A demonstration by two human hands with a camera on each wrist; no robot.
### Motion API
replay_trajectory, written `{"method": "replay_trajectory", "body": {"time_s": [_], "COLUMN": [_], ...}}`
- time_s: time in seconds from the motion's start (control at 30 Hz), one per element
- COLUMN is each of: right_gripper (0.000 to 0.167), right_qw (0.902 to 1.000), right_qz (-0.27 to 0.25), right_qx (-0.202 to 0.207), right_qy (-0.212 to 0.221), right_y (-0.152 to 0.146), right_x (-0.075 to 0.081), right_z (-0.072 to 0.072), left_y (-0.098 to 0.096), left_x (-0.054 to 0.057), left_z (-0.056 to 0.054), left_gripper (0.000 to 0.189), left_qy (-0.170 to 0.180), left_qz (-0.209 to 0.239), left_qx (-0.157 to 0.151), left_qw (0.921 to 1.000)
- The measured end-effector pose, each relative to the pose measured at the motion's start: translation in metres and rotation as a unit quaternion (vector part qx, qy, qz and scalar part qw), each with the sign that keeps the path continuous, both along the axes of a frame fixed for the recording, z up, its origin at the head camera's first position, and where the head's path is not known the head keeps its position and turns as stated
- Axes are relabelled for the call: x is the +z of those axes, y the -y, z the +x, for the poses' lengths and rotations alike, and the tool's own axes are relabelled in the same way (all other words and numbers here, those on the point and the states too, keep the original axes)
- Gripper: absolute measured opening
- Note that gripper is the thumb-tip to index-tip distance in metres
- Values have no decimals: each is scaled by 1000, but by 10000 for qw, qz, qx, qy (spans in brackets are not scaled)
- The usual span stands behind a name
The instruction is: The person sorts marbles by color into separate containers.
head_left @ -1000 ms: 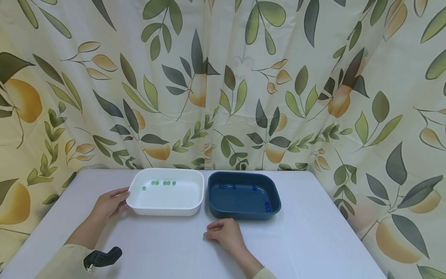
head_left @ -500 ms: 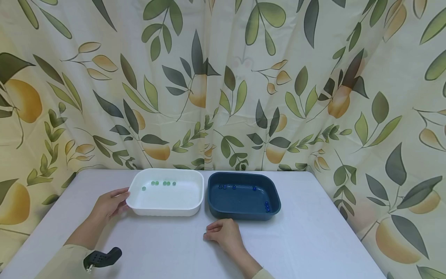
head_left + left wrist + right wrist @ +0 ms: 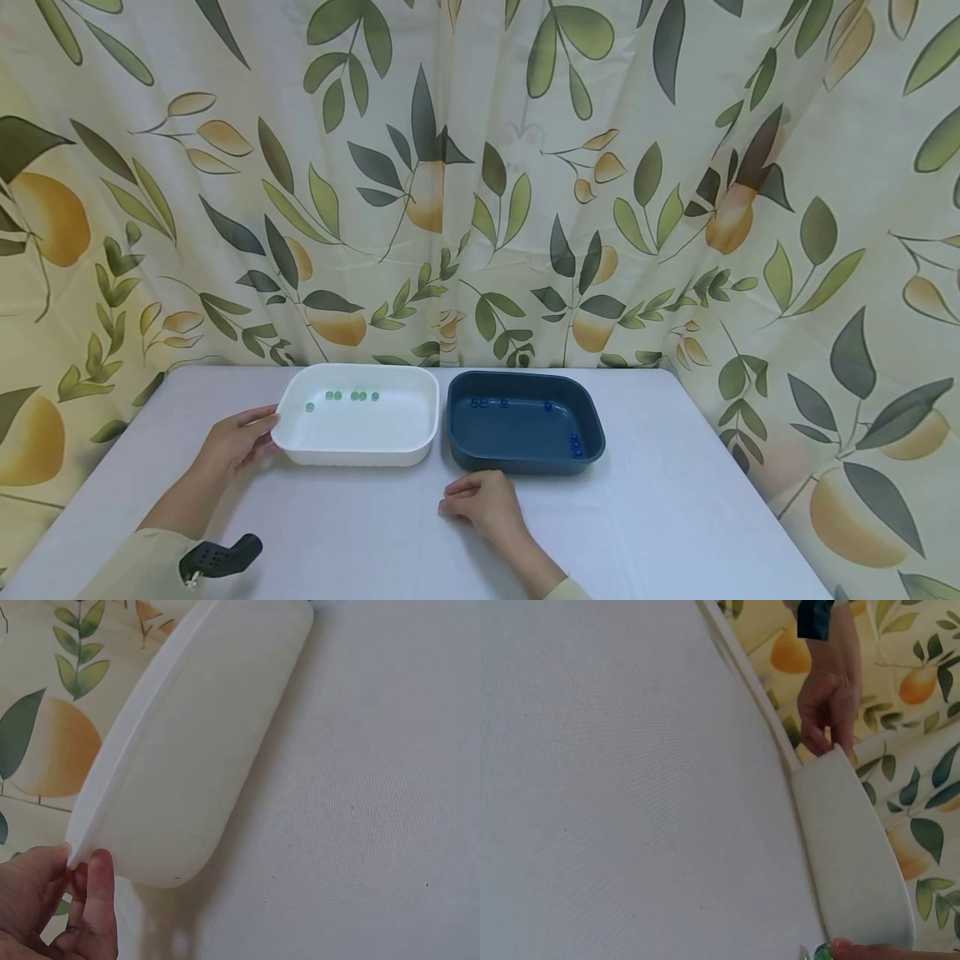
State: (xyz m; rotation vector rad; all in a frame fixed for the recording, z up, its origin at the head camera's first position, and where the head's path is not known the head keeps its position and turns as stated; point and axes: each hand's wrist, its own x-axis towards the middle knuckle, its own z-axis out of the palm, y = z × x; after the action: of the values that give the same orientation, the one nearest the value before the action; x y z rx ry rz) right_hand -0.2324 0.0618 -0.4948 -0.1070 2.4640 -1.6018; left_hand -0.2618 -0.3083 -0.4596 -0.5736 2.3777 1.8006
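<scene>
A white tray (image 3: 360, 437) stands on the left of the table, with several green glass marbles (image 3: 337, 396) along its far side. My left hand (image 3: 236, 437) pinches its left rim between thumb and fingers; the left wrist view shows this grip on the tray's edge (image 3: 180, 750) up close. Beside it stands a dark blue tray (image 3: 517, 462) holding several blue marbles (image 3: 576, 446). In front of the blue tray, my right hand (image 3: 483, 504) is held low with thumb and fingers together. At its fingertips the right wrist view shows a green marble (image 3: 823, 951), partly cut off by the frame.
A white cloth covers the table (image 3: 660, 517). Behind and to both sides hangs a curtain (image 3: 480, 208) printed with leaves and fruit. A black strap (image 3: 219, 556) sits on the left sleeve. The two trays stand close together with a narrow gap.
</scene>
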Motion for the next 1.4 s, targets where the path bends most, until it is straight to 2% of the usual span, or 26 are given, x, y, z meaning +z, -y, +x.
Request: {"method": "replay_trajectory", "body": {"time_s": [0.17,0.53,1.0,1.17,1.4], "right_gripper": [17,22,27,28,30], "right_qw": [9998,9925,9872,9821,9787], "right_qz": [-156,-1071,-1286,-1506,-1546], "right_qx": [32,132,116,167,284], "right_qy": [144,575,933,1122,1323], "right_y": [-3,-3,-1,-1,2], "right_x": [1,0,1,2,11], "right_z": [0,-1,-3,-4,-5], "left_y": [1,1,0,-1,-1], "left_x": [-3,-4,-2,0,0], "left_z": [0,-1,-1,0,0], "left_gripper": [57,56,56,56,56], "left_qy": [-9,-3,14,43,62], "left_qz": [-1,-6,-32,-47,-39], "left_qx": [-21,3,-16,-13,14], "left_qw": [10000,10000,10000,10000,10000]}}
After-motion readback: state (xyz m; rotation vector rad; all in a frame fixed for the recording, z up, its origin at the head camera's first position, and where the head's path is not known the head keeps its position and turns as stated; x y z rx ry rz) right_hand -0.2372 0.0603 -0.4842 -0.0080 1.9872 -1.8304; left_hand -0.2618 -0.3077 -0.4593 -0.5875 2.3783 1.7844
